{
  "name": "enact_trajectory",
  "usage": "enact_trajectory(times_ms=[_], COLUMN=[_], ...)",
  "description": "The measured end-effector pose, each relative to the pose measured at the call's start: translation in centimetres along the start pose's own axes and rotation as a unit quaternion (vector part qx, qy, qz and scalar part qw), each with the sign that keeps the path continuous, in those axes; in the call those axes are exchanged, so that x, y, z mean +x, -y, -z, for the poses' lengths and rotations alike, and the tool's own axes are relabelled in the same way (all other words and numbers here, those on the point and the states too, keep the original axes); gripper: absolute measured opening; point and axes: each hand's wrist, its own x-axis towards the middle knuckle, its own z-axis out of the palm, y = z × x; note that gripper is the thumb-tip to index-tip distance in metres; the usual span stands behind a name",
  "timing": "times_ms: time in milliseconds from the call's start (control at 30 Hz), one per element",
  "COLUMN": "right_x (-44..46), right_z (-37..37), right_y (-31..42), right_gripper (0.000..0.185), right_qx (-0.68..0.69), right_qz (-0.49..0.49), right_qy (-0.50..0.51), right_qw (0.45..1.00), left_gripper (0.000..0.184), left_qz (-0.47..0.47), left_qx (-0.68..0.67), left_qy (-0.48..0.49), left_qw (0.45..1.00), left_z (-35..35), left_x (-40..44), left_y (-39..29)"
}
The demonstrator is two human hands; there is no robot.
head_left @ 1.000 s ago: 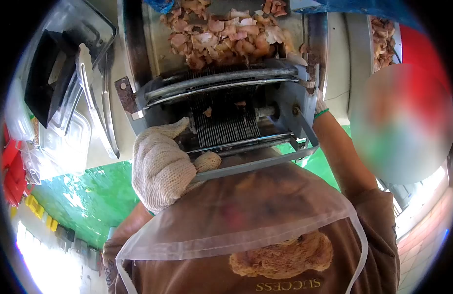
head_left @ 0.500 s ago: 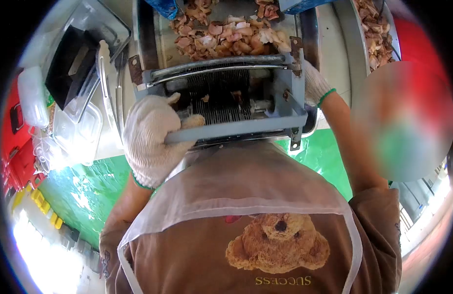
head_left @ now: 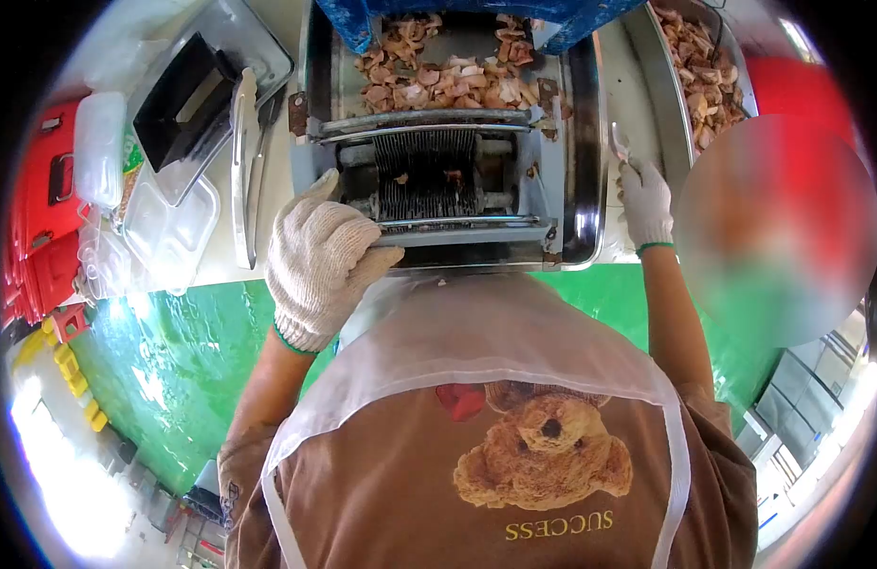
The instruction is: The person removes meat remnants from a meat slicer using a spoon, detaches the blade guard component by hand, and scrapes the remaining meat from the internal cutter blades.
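A grey metal cutter frame point(head_left: 429, 239) with a row of thin dark blades point(head_left: 427, 175) lies at the front of a metal tray point(head_left: 590, 213). Small meat scraps cling to the blades. My left hand point(head_left: 320, 251), in a white knit glove, grips the frame's near left corner. To the right of the tray, my gloved right hand point(head_left: 647, 204) is on the worktop, fingers closed around a slim, shiny-ended tool point(head_left: 619, 140). Most of that tool is hidden, so its kind is unclear. Behind the frame lie cut meat pieces point(head_left: 453, 83) in the tray.
A blue machine housing point(head_left: 476, 14) overhangs the tray's far side. At right stands a metal pan point(head_left: 685, 123) of meat pieces. Left of the tray are metal tongs point(head_left: 241, 180), a black container point(head_left: 182, 104) and clear plastic boxes point(head_left: 173, 228). Red crates point(head_left: 40, 218) are at far left.
My right hand has left the frame's right side and moved right to the worktop tool. The frame now sits flatter, its blades more in view. My left hand has stayed at its left corner.
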Motion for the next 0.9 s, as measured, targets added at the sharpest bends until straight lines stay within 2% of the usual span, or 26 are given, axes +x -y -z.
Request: enact_trajectory(times_ms=[100,133,267,367,433,533,567,600,700,767,900], right_x=[-0.7,0.2,1.6,1.7,0.6,-0.9,-1.0,-1.4,-4.6,-6.5,-5.5], right_z=[-0.5,-1.1,-2.3,-2.3,-1.0,0.3,0.7,1.0,0.9,0.1,-2.2], right_y=[0.9,-1.2,-2.9,-3.0,0.0,2.6,4.2,6.1,14.3,18.9,21.5], right_gripper=[0.035,0.036,0.038,0.040,0.041,0.040,0.039,0.039,0.038,0.042,0.034], right_qx=[-0.020,-0.073,-0.199,-0.266,-0.314,-0.280,-0.240,-0.199,-0.043,-0.087,-0.344], right_qz=[-0.037,0.011,0.030,0.046,0.030,0.161,0.198,0.232,0.319,0.418,0.469], right_qy=[-0.002,-0.027,-0.032,-0.027,0.005,-0.128,-0.128,-0.125,-0.062,-0.023,0.002], right_qw=[0.999,0.997,0.979,0.963,0.949,0.938,0.942,0.944,0.945,0.904,0.813], left_gripper=[0.032,0.031,0.023,0.015,0.021,0.030,0.032,0.038,0.034,0.022,0.011], left_qz=[0.002,0.000,0.005,0.080,0.043,-0.038,-0.068,-0.093,-0.120,-0.137,-0.136], left_qx=[0.002,0.001,-0.096,-0.069,-0.003,0.107,0.144,0.238,0.264,0.289,0.299], left_qy=[-0.007,-0.011,0.018,-0.057,0.016,0.078,0.094,0.101,0.164,0.154,0.141], left_qw=[1.000,1.000,0.995,0.993,0.999,0.991,0.983,0.962,0.943,0.935,0.934], left_z=[0.0,0.0,1.2,2.0,2.6,0.9,0.3,0.1,-0.5,-0.6,-1.0], left_x=[0.0,0.0,0.9,3.0,5.6,8.1,8.5,8.5,8.6,8.7,8.7], left_y=[-0.3,-0.3,0.5,1.9,2.8,4.2,4.3,4.2,5.7,5.7,5.1])
